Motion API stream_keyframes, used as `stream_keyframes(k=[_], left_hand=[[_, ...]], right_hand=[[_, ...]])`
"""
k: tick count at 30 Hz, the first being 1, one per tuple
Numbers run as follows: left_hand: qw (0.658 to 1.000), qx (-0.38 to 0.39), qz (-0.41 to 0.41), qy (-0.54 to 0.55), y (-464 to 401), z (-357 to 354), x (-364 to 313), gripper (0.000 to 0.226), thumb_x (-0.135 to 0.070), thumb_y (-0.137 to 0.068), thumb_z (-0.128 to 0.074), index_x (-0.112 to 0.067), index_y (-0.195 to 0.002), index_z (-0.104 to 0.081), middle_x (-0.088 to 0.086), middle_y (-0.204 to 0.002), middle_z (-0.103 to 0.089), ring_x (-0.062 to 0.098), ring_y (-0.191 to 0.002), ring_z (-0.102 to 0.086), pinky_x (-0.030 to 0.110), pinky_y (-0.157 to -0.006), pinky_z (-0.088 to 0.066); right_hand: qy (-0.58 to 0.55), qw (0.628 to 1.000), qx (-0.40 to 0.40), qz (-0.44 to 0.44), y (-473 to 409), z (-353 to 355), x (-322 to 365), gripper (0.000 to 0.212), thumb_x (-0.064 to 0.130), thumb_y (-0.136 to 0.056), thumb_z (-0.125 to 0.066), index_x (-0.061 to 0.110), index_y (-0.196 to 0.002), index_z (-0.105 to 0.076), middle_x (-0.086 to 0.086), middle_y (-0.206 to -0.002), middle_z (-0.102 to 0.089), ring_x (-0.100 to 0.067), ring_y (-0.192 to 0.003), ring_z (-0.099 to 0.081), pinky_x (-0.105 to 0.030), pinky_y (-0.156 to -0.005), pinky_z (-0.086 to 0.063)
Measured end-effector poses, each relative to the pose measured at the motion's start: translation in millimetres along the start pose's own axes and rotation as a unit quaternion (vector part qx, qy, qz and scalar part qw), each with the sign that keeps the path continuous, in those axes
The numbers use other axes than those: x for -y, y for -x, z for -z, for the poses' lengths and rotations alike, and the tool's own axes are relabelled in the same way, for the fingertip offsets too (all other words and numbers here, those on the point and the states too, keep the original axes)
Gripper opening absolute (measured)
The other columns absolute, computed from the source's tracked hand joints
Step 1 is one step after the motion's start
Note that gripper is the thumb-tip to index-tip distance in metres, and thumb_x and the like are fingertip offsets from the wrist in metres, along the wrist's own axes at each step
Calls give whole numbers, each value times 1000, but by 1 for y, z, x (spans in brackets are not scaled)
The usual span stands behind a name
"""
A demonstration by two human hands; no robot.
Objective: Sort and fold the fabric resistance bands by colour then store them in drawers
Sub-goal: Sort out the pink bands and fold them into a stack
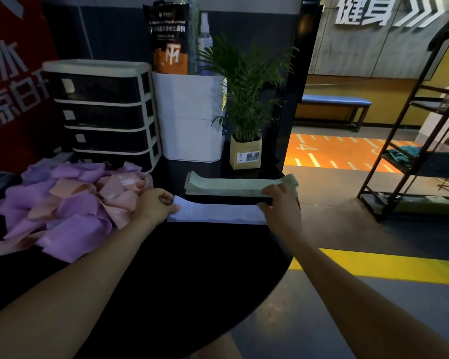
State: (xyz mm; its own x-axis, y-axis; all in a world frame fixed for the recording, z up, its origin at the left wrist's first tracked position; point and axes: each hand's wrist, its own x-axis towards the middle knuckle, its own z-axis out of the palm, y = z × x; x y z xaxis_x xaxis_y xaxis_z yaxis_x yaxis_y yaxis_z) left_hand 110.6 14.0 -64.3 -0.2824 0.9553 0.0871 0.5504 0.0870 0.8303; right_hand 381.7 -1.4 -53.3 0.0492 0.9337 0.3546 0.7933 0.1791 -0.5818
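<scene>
My left hand [157,204] and right hand [280,203] pinch the ends of a pale blue fabric band [218,215] flat on the black table [192,268]. Behind it lies a stacked green band pile [231,186]; the purple-and-pink heap [70,203] remains unsorted, the black drawers [101,112] shut.

Body in my view, as logged from the head camera:

1. Left hand [157,204]: bare. I see no glove, ring or strap on it.
2. Left forearm [70,275]: bare from wrist to the frame's edge; no sleeve, no watch, no band at the wrist.
3. Right hand [280,206]: bare, likewise without glove or ring that I can make out.
4. Right forearm [360,294]: bare along its whole visible length; no sleeve reaches into the frame.
5. Leg [213,343]: a bare patch at the bottom edge. I cannot tell what clothing lies beyond it.
</scene>
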Motion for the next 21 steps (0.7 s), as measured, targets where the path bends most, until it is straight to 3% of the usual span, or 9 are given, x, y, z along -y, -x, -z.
stream_keyframes(k=[4,8,12,14,21], left_hand=[[1000,3,2,6,2,1,0,27,-1,-72,-77,-2,-96,-64,0,-75,-58,18,-82,-56,20,-67,-41],[1000,3,-4,14,1,1,5,26,-2,-72,-77,-6,-93,-64,-5,-73,-58,16,-81,-57,23,-73,-40],[999,0,-25,25,1,0,11,25,-3,-71,-78,-9,-90,-62,-6,-74,-59,13,-75,-57,16,-65,-42],[998,-8,-47,49,2,-2,13,26,-2,-72,-77,-10,-90,-60,-5,-76,-58,16,-77,-57,16,-67,-44],[989,-14,-142,47,21,-3,32,41,-11,-75,-76,-12,-113,-59,-1,-114,-54,10,-105,-52,16,-88,-40]], right_hand=[[-21,991,101,89,12,-33,17,29,15,-88,-62,13,-117,-59,-7,-118,-50,-25,-111,-41,-29,-87,-33],[-29,991,77,103,23,-56,13,23,12,-87,-62,14,-109,-64,-6,-113,-54,-28,-106,-46,-39,-89,-40],[-31,992,63,106,25,-60,9,18,10,-90,-57,12,-107,-65,-6,-111,-56,-28,-105,-47,-43,-89,-41],[-29,992,55,107,25,-61,9,18,9,-90,-56,12,-106,-65,-6,-110,-56,-28,-104,-47,-44,-88,-42],[-26,992,56,106,25,-61,9,20,9,-91,-54,12,-108,-64,-5,-112,-55,-27,-105,-46,-44,-89,-41]])
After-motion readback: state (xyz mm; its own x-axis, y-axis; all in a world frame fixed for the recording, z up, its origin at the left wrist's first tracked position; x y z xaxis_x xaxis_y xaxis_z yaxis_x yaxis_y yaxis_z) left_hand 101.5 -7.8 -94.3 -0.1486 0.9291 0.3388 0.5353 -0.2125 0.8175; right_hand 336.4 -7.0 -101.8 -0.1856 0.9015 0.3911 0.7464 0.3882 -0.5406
